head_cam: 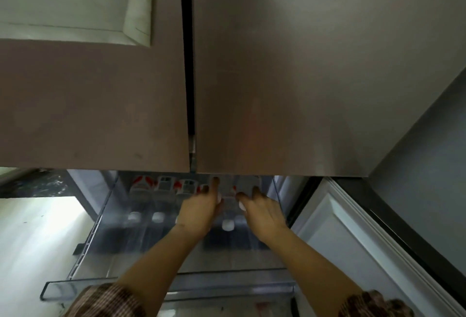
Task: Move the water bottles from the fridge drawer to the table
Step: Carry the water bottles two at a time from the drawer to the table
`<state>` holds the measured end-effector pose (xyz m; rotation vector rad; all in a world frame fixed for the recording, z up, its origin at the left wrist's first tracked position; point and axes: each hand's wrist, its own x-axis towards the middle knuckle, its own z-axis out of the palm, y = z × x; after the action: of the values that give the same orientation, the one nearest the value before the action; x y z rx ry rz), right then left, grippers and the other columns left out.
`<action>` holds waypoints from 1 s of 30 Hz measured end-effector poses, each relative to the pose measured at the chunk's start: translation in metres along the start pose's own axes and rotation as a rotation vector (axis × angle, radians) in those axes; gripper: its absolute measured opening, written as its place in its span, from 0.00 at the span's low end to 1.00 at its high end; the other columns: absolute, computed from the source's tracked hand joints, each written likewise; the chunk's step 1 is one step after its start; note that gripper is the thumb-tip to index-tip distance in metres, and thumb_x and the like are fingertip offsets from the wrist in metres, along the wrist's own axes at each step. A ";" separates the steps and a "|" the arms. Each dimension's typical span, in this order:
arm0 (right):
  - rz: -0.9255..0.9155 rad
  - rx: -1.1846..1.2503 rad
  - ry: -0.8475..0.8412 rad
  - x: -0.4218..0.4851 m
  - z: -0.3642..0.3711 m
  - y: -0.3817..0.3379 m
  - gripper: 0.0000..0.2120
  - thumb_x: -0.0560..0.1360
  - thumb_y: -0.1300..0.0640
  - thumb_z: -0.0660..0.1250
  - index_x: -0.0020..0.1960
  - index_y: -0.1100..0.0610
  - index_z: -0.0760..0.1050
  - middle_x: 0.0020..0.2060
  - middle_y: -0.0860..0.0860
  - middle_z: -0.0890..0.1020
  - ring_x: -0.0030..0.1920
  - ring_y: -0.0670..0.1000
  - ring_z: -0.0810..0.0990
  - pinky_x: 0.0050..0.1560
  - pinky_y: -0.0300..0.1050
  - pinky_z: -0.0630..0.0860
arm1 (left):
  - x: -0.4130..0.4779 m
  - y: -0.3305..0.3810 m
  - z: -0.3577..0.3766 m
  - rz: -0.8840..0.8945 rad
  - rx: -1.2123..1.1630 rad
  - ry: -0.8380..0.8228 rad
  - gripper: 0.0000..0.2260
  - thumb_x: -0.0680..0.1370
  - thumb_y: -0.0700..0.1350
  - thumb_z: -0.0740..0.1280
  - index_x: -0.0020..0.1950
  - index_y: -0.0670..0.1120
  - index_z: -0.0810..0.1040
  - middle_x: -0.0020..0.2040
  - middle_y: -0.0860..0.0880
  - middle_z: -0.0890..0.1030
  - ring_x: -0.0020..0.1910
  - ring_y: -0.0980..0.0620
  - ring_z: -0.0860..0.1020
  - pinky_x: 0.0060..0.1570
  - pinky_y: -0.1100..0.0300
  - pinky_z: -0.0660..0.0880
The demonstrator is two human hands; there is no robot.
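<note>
Drawer (63, 290) open, clear front rim nearest. Left hand (200, 209) and right hand (263, 213) reach to its far end, fingers curled either side of a white-capped bottle (227, 224). Grasp cannot be told: blurred. More bottles (162, 187) lie in a row along the far edge, under shut doors (277, 90).
</note>
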<state>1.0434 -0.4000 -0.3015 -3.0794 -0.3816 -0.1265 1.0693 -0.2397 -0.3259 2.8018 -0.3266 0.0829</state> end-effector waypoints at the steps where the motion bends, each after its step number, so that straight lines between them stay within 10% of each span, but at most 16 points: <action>1: -0.031 -0.004 0.018 -0.004 -0.008 -0.004 0.18 0.71 0.60 0.68 0.61 0.52 0.75 0.47 0.58 0.78 0.36 0.60 0.79 0.30 0.45 0.68 | -0.004 -0.003 -0.003 -0.018 -0.011 0.000 0.20 0.81 0.50 0.56 0.71 0.46 0.58 0.49 0.42 0.82 0.42 0.41 0.81 0.35 0.55 0.70; 5: -0.107 -0.066 0.119 -0.016 -0.026 -0.022 0.24 0.49 0.59 0.81 0.45 0.51 0.83 0.32 0.53 0.80 0.20 0.52 0.75 0.20 0.35 0.65 | -0.028 -0.014 -0.019 -0.021 -0.065 0.000 0.19 0.81 0.50 0.58 0.67 0.42 0.64 0.54 0.39 0.81 0.49 0.37 0.80 0.41 0.52 0.72; 18: -0.122 0.347 0.241 -0.066 -0.102 -0.131 0.10 0.72 0.57 0.68 0.53 0.50 0.79 0.47 0.51 0.83 0.46 0.57 0.80 0.39 0.46 0.73 | -0.162 -0.090 -0.156 -0.076 -0.197 0.250 0.13 0.76 0.51 0.67 0.54 0.44 0.70 0.47 0.42 0.82 0.41 0.45 0.78 0.40 0.54 0.75; 22: -0.119 0.547 0.293 -0.093 -0.141 -0.201 0.10 0.69 0.57 0.70 0.49 0.48 0.80 0.43 0.48 0.84 0.44 0.53 0.80 0.44 0.48 0.76 | -0.236 -0.130 -0.206 -0.118 -0.217 0.417 0.12 0.75 0.50 0.68 0.53 0.45 0.72 0.41 0.50 0.76 0.35 0.54 0.70 0.29 0.69 0.60; 30: -0.253 0.715 0.160 -0.141 -0.174 -0.377 0.13 0.66 0.58 0.72 0.47 0.44 0.80 0.44 0.47 0.83 0.45 0.51 0.79 0.47 0.48 0.77 | -0.400 -0.222 -0.292 -0.234 -0.131 0.471 0.11 0.72 0.50 0.69 0.48 0.45 0.73 0.39 0.44 0.79 0.35 0.46 0.72 0.28 0.58 0.60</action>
<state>0.8016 -0.0766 -0.1304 -2.2955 -0.6399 -0.1918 0.7263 0.1439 -0.1547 2.5652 0.1043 0.6273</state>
